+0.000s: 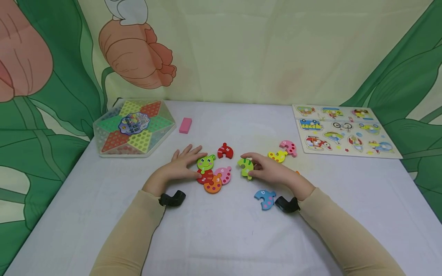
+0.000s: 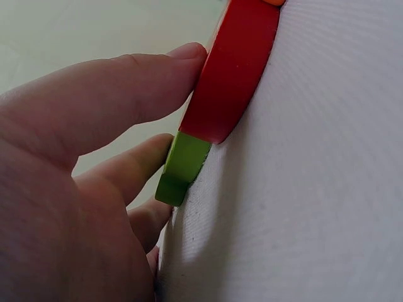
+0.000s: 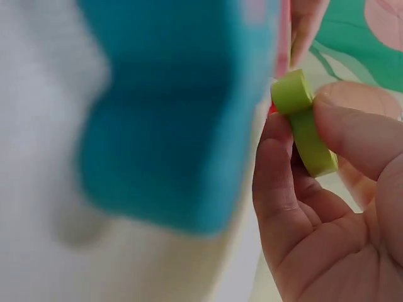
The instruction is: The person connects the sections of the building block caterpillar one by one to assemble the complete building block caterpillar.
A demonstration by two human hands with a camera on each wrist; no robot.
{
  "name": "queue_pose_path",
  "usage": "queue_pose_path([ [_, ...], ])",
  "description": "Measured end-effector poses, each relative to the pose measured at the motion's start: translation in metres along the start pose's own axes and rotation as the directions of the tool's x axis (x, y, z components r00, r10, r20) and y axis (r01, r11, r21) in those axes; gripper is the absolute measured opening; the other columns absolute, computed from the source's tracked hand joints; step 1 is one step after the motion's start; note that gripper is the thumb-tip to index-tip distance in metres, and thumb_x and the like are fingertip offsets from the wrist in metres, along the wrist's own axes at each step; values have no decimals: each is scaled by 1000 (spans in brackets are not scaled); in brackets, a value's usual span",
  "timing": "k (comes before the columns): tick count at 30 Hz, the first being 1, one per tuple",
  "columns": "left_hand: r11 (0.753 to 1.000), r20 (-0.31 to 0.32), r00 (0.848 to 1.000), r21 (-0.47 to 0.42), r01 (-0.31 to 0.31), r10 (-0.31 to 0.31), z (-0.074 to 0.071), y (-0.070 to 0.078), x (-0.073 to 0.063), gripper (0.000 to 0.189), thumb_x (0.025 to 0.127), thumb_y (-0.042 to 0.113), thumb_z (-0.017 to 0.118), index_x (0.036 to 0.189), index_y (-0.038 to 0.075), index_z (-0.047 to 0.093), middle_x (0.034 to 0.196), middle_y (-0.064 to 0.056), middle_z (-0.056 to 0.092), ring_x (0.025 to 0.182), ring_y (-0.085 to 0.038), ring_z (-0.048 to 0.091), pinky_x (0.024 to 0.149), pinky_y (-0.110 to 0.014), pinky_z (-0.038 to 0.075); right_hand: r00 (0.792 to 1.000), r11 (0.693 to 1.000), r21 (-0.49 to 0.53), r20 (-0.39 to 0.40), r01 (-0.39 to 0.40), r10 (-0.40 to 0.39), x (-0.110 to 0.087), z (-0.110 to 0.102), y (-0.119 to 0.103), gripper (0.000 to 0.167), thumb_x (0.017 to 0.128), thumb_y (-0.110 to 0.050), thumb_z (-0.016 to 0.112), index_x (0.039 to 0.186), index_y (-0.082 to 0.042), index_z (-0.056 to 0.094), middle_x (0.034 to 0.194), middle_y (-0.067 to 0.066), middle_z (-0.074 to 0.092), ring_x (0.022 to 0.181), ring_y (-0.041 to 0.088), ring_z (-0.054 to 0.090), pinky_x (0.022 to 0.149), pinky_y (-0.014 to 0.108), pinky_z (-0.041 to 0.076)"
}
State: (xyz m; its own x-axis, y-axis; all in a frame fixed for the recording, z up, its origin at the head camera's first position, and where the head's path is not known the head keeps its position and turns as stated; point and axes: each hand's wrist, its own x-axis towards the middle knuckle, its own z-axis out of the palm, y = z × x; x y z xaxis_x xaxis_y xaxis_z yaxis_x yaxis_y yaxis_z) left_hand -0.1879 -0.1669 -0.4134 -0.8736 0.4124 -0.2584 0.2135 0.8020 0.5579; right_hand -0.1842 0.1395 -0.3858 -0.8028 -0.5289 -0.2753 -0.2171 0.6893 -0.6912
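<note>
In the head view, my right hand (image 1: 271, 168) pinches a green striped puzzle piece (image 1: 245, 168) between thumb and fingers. The right wrist view shows this green piece (image 3: 310, 135) from its edge. My left hand (image 1: 179, 168) lies spread beside the joined caterpillar pieces, its thumb touching the red piece marked 2 (image 1: 205, 177) and its index finger at the green smiling head (image 1: 206, 163). An orange piece marked 3 (image 1: 212, 185) and a pink piece (image 1: 223, 174) join on after the red one. Behind them lies a loose red piece (image 1: 225, 151).
A blue piece (image 1: 266, 199) lies close to my right wrist. Yellow (image 1: 277, 156) and pink spotted (image 1: 288, 147) pieces lie beyond my right hand. Further back are a hexagonal game box (image 1: 134, 128), a pink block (image 1: 185, 125) and a vehicle puzzle board (image 1: 345, 132).
</note>
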Motion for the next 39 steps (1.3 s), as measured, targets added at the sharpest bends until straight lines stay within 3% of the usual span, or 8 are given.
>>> queue_pose_path([
  [5,1000,-3,1000,6,6,-6,-1,0,-1,73,74,33,66,140,28,35,154,2,12,141,-26,-7,108,-56,-12,1000,1000,13,10,25,-25,6,-3,-12,51,84,-19,63,130,-25,42,95,6,54,78,18,52,66,27,45],
  [9,1000,-1,1000,9,2,-2,-2,0,-1,73,74,33,66,140,28,35,154,1,12,142,-26,-7,108,-56,-12,998,999,28,63,30,-32,15,-2,-19,47,85,-17,62,128,-25,44,100,7,54,78,19,52,67,27,46],
  [15,1000,2,1000,9,5,-5,-2,0,-2,73,75,34,65,140,29,34,154,2,11,142,-25,-8,108,-55,-12,990,1000,-29,144,8,-4,28,1,-23,47,86,-19,60,130,-29,46,119,5,52,92,18,53,79,30,48],
  [26,1000,3,1000,12,3,-3,0,0,-1,73,75,33,66,140,28,34,154,2,11,141,-26,-8,108,-56,-13,989,998,-66,146,-10,20,32,3,-25,49,87,-17,60,133,-28,46,129,4,49,84,16,55,73,26,47],
  [33,1000,15,1000,-3,1,-1,-2,1,-1,73,75,33,65,140,27,34,154,2,11,141,-26,-9,108,-56,-13,989,995,-89,144,32,-19,32,5,-24,54,85,-16,62,135,-24,44,122,5,49,94,19,51,79,28,48],
  [39,1000,17,1000,-9,-5,5,-1,0,-1,73,75,33,65,140,27,34,154,1,10,141,-26,-9,108,-56,-13,992,997,-72,125,3,6,32,7,-24,54,84,-18,63,134,-24,43,124,6,50,98,20,53,83,32,49],
])
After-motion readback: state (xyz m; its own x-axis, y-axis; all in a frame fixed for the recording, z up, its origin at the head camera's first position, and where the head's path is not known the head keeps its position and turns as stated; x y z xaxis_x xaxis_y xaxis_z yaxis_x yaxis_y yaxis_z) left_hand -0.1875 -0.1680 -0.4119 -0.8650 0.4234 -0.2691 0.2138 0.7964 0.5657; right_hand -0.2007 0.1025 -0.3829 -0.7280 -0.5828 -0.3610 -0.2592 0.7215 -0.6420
